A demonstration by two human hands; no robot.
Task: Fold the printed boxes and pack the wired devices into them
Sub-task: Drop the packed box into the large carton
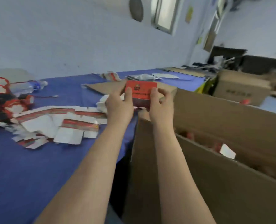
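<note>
The tabletop (69, 159) is covered in blue cloth. Near its middle sprawls a loose heap of flat printed boxes (56, 126), white with red bands. At the left edge is a pile of red, white and black wired devices (3, 101), with a clear plastic bottle (26, 86) lying on its side just behind. Toward the far edge lie a brown cardboard sheet (105, 88), a small stack of cartons (111, 76) and some blurred plastic bags (142, 77).

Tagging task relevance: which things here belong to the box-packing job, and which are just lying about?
Job: red printed box, gripped by left hand and right hand; flat box blanks; wired devices; open carton.
Lying about: water bottle; cardboard sheet; far carton.
</note>
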